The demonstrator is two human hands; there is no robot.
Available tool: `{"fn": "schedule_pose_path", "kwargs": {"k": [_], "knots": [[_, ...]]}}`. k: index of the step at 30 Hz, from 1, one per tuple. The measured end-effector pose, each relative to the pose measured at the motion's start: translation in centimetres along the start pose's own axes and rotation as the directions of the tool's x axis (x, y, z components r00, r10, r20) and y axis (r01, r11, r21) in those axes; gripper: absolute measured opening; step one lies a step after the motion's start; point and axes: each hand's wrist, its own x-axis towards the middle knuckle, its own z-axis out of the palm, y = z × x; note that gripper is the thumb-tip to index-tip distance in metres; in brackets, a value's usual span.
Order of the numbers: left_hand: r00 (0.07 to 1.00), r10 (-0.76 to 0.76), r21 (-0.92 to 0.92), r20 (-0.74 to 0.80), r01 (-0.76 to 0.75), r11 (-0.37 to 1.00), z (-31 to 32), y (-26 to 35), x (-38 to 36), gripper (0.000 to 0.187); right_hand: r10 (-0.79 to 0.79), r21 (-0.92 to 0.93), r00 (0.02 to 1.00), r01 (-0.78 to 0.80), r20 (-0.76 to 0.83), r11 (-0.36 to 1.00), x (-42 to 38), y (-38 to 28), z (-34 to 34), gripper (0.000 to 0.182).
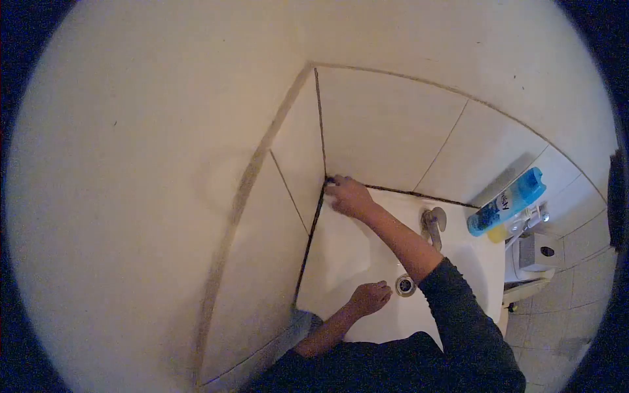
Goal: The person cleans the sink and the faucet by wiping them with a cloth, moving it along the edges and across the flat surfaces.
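My right hand [349, 196] reaches across the white washbasin [357, 255] into the back left corner, where the two tiled walls meet the rim. Its fingers are bent and close together, against the dark seam [386, 190]. Something dark shows at the fingertips, too small and blurred to name. Lower down, my left hand [370, 299] hangs over the basin, just left of the drain [405, 285]. Its fingers are curled closed, and nothing shows in them. The metal tap [432, 226] is behind my right forearm.
A blue bottle [506, 202] stands on the basin's right back rim. Beside it are a yellow item [498, 234] and a white-handled item [524, 223]. Further right is a grey and white box [537, 251] with a dark hole. Pale tiles [386, 124] line the walls.
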Motion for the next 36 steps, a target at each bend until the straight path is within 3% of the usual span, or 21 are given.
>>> {"fn": "schedule_pose_path", "kwargs": {"k": [1,2,4,5,7,9,11,13,14,16,17,20,22,23,25,26,31,32,34,36], "knots": [[1.000,0.001,0.007,0.016,-0.001,1.000,-0.2,0.1,0.1,0.018,-0.105,-0.026,0.990,0.108,0.092,0.994,-0.2,-0.3,-0.6,0.035],[1.000,-0.004,0.013,0.031,0.003,1.000,-0.1,0.3,0.1,0.018,-0.112,-0.026,0.988,0.116,0.102,0.993,0.0,0.2,-0.9,0.035],[1.000,-0.014,0.001,0.022,0.014,1.000,0.0,0.4,0.0,0.018,-0.057,0.128,0.959,0.022,0.276,0.991,0.7,1.7,-1.8,0.036],[1.000,-0.009,-0.004,0.017,0.010,1.000,-0.1,0.3,0.1,0.019,-0.059,0.128,0.961,0.024,0.271,0.991,1.0,1.6,-1.7,0.036],[1.000,0.004,0.001,0.009,-0.004,1.000,-0.3,0.1,0.2,0.019,0.038,-0.044,0.993,-0.033,0.108,0.998,1.3,1.2,-1.3,0.036],[1.000,0.013,-0.007,0.002,-0.013,1.000,-0.3,0.3,0.1,0.020,0.083,-0.023,0.993,-0.082,0.087,0.996,0.3,0.1,-0.7,0.036],[0.995,-0.034,0.016,0.090,0.033,0.999,-0.5,0.4,0.3,0.020,0.117,0.001,0.991,-0.117,0.068,0.993,0.2,-0.4,-1.4,0.036],[0.997,-0.032,-0.015,0.074,0.033,0.999,0.1,0.0,0.2,0.020,0.048,-0.024,0.952,-0.043,0.302,0.999,0.0,0.1,-2.3,0.035],[0.998,-0.024,-0.041,0.055,0.027,0.999,0.5,-0.1,0.2,0.020,0.050,-0.025,0.952,-0.044,0.302,0.999,0.0,0.3,-2.0,0.035],[1.000,0.020,-0.014,0.003,-0.020,1.000,0.5,0.1,0.1,0.020,0.153,-0.110,0.988,-0.153,-0.014,0.982,0.6,0.5,-1.6,0.037],[0.997,0.063,0.012,-0.042,-0.063,0.998,0.4,-0.1,0.2,0.020,0.149,-0.111,0.989,-0.150,-0.021,0.982,0.7,0.6,-1.4,0.037],[0.999,0.012,-0.004,-0.038,-0.012,1.000,0.1,0.3,0.2,0.019,0.117,-0.144,0.990,-0.105,0.078,0.984,0.4,0.4,-1.9,0.035],[0.998,0.037,-0.019,-0.059,-0.038,0.999,0.3,0.1,0.1,0.019,0.036,-0.023,0.951,-0.030,0.308,0.999,0.2,1.1,-3.5,0.034],[0.995,0.067,-0.025,-0.075,-0.069,0.997,0.3,0.0,0.1,0.019,0.034,-0.024,0.950,-0.029,0.310,0.999,0.3,1.1,-2.9,0.034],[0.995,0.073,-0.025,-0.072,-0.075,0.997,0.3,0.1,0.1,0.018,0.138,-0.126,0.990,-0.142,-0.035,0.982,0.6,0.9,-1.2,0.036],[0.995,0.078,-0.021,-0.067,-0.080,0.997,0.3,-0.1,0.2,0.018,0.137,-0.129,0.990,-0.141,-0.043,0.982,0.6,0.9,-0.9,0.036],[0.997,0.043,-0.006,-0.065,-0.043,0.999,0.2,0.2,0.1,0.017,0.029,0.031,0.971,-0.038,0.237,0.999,1.1,1.1,-1.6,0.034],[0.998,0.024,-0.028,-0.066,-0.026,0.999,0.4,0.0,0.2,0.016,0.029,0.032,0.971,-0.037,0.239,0.999,1.2,0.7,-1.2,0.034],[0.990,0.068,-0.015,-0.125,-0.071,0.997,0.8,-0.2,0.1,0.017,0.134,-0.150,0.989,-0.141,-0.056,0.979,1.5,-0.4,-0.3,0.030],[0.977,0.115,0.001,-0.182,-0.116,0.993,0.4,-0.4,0.1,0.017,0.135,-0.128,0.991,-0.135,-0.007,0.982,1.0,-1.1,-0.7,0.031]]}}
